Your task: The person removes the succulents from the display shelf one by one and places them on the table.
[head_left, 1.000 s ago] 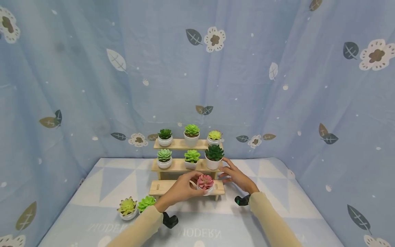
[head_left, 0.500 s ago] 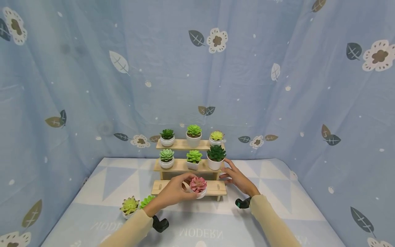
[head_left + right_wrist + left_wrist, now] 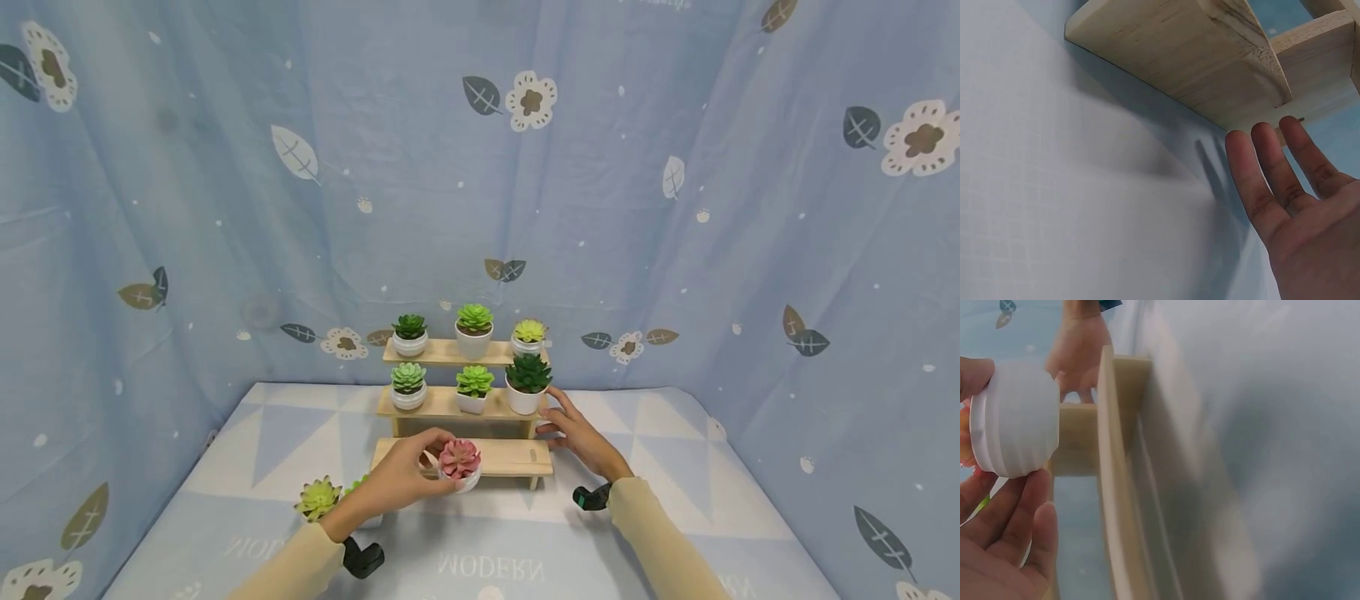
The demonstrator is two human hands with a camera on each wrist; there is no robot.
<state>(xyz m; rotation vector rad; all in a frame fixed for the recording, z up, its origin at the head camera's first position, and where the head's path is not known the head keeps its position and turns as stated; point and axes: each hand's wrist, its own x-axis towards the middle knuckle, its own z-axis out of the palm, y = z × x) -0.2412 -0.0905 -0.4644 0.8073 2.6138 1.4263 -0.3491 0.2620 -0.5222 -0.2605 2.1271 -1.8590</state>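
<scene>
My left hand (image 3: 408,471) grips a pink succulent (image 3: 460,459) by its white ribbed pot (image 3: 1019,419), held at the front edge of the lowest shelf step. In the left wrist view the thumb is on one side of the pot and the fingers on the other. My right hand (image 3: 581,433) is at the right end of the three-step wooden plant stand (image 3: 510,457), close to the middle step. Its fingers (image 3: 1275,165) are extended beside the stand's wood, holding nothing. Whether they touch the wood is hard to tell.
Several potted succulents stand on the upper two steps, among them a dark green one (image 3: 528,375) at the right. On the table a yellow-green succulent (image 3: 318,498) and a bright green one, partly hidden by my left arm, stand at the front left. A patterned curtain (image 3: 480,183) hangs behind.
My left hand has carried the pink succulent leftward along the lowest step, from its right part to about the middle. The right hand stays by the stand's right end. The view has shifted slightly.
</scene>
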